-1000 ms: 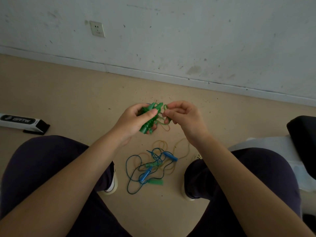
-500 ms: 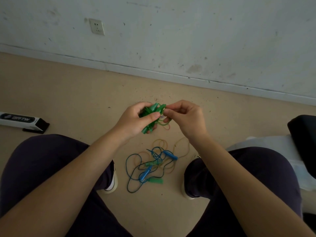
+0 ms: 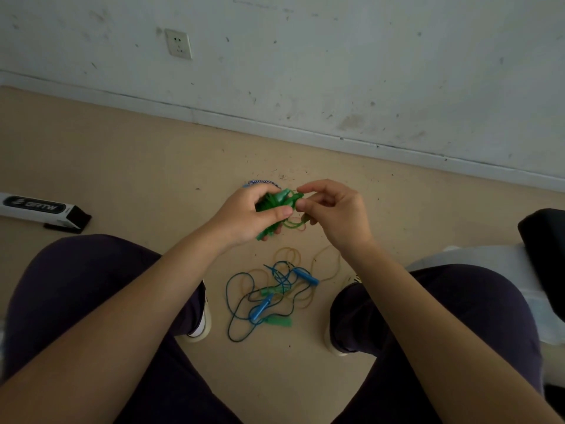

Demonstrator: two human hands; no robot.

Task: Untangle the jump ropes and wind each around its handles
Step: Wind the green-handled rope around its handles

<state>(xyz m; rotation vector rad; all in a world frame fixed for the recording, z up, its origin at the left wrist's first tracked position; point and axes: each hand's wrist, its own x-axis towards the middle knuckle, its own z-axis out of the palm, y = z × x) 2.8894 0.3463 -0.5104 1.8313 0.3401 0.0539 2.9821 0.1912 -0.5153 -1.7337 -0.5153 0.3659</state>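
My left hand (image 3: 247, 214) grips a bundle of green jump-rope handles with green cord wound round them (image 3: 275, 206), held above the floor. My right hand (image 3: 333, 214) pinches the green cord at the bundle's top right end. A loose loop of the green cord (image 3: 293, 225) hangs below my right fingers. On the floor between my feet lies a tangle: a blue rope with two blue handles (image 3: 260, 307), a pale green handle (image 3: 279, 321) and a yellowish cord (image 3: 287, 255).
A white and black box (image 3: 39, 209) lies on the floor at the left. The wall and skirting run across the back, with a socket (image 3: 179, 44). A black object on white material (image 3: 541, 255) sits at the right. My knees frame the tangle.
Both hands stay at the green bundle; my right fingers have shifted along the cord at its top end, and the bundle has turned a little in my left hand.
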